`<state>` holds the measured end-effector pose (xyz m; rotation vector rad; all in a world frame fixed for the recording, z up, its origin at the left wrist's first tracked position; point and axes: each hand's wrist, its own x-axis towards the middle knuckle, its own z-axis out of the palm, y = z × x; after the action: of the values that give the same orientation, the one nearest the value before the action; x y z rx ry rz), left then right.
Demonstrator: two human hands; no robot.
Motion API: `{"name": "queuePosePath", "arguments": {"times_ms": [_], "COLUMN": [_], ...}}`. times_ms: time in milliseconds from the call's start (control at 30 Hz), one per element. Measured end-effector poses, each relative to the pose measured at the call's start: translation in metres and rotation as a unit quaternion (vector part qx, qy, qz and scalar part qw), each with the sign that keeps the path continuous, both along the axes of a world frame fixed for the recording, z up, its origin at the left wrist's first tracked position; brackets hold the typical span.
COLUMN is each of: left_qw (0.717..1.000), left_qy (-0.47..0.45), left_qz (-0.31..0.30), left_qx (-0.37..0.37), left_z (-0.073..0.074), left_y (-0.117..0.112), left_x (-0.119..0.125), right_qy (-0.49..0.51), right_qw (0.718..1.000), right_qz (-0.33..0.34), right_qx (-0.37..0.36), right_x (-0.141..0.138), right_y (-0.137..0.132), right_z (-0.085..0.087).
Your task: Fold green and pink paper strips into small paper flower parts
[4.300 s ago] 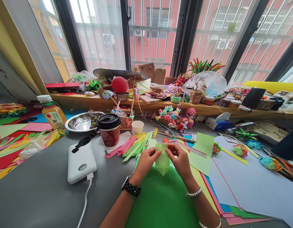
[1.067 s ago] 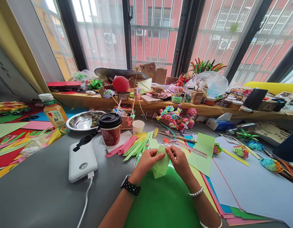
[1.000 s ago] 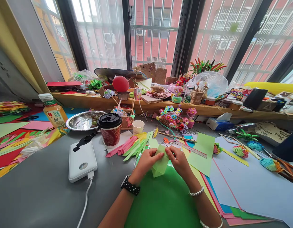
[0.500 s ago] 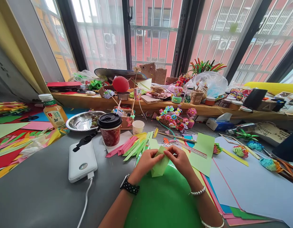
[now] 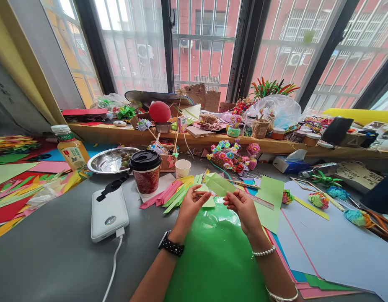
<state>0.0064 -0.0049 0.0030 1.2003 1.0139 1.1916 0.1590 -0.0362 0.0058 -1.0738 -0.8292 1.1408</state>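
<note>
My right hand [image 5: 240, 205] pinches the lower right corner of a creased light green paper [image 5: 219, 184], holding it up above the green balloon-like surface [image 5: 225, 251]. Across from it, my left hand [image 5: 194, 204] is off the paper, its thumb and fingers apart with nothing visible between them. Another light green sheet [image 5: 209, 203] lies just behind the left fingertips. Folded pink, yellow and green paper strips [image 5: 177, 193] are piled to the left of that hand.
A lidded coffee cup [image 5: 146, 174], a white power bank [image 5: 109, 214] with its cable, and a small paper cup [image 5: 183, 168] stand to the left. On the right are a ruler [image 5: 259, 201], a flat green sheet [image 5: 269, 197] and stacked white paper [image 5: 332, 239].
The green paper has turned and moved up and away in my right hand. My left hand has let go of it and opened, a little to the left.
</note>
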Motion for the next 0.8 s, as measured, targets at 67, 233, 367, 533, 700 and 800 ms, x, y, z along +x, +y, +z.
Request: {"name": "queuePosePath", "arguments": {"times_ms": [67, 233, 367, 533, 700, 800], "left_qw": [0.999, 0.995, 0.998, 0.997, 0.998, 0.999], "left_qy": [-0.007, 0.022, -0.013, -0.048, -0.035, -0.011], "left_qz": [-0.045, -0.094, -0.059, -0.045, -0.039, -0.047], "left_qx": [-0.006, 0.004, -0.003, -0.029, -0.023, -0.008], "left_z": [0.000, 0.002, 0.004, 0.008, 0.010, 0.011], "left_y": [-0.002, -0.008, -0.008, -0.007, -0.007, -0.007], "left_x": [0.001, 0.004, 0.003, 0.001, -0.001, -0.002], "right_qy": [0.023, 0.015, -0.054, -0.186, -0.306, -0.380], "right_qw": [0.999, 0.993, 0.982, 0.979, 0.937, 0.898], "right_qz": [0.027, 0.117, 0.178, 0.069, 0.019, 0.055], "right_qx": [-0.016, -0.028, -0.030, 0.042, 0.167, 0.213], "right_x": [-0.003, -0.013, -0.017, -0.007, 0.002, 0.001], "right_y": [-0.001, -0.005, -0.006, -0.002, -0.002, -0.003], "right_z": [0.001, -0.001, -0.002, -0.003, -0.002, -0.002]}}
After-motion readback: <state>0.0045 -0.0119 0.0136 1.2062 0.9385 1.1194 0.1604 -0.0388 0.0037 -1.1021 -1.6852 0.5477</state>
